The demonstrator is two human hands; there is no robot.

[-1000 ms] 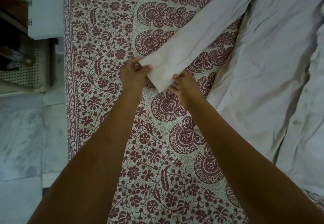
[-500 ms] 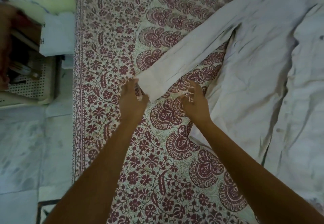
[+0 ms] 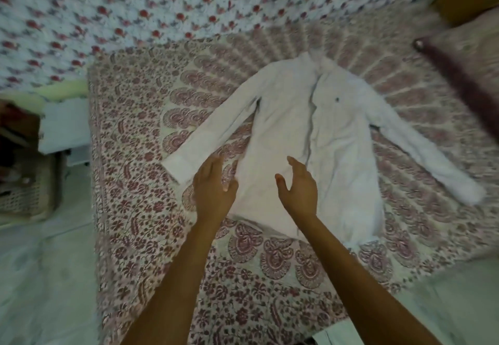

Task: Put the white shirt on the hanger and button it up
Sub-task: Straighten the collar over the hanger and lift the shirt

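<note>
The white shirt [image 3: 334, 139] lies flat and face up on the patterned bedsheet [image 3: 151, 236], both sleeves spread out and the front placket partly open. Its collar points away from me. My left hand [image 3: 213, 190] hovers with fingers apart beside the left sleeve cuff and the shirt's lower left edge, holding nothing. My right hand [image 3: 298, 185] is also empty and spread, above the lower left front panel. No hanger is in view. The frame is motion-blurred.
A floral blanket [image 3: 121, 12] covers the bed's far side. A dark maroon pillow [image 3: 464, 74] lies at the right. A white perforated basket [image 3: 27, 193] and a white box [image 3: 64, 126] stand on the pale floor at left.
Both hands let go of the left sleeve cuff and drew back toward the shirt's hem. The view pulled back and up, so the whole shirt now shows.
</note>
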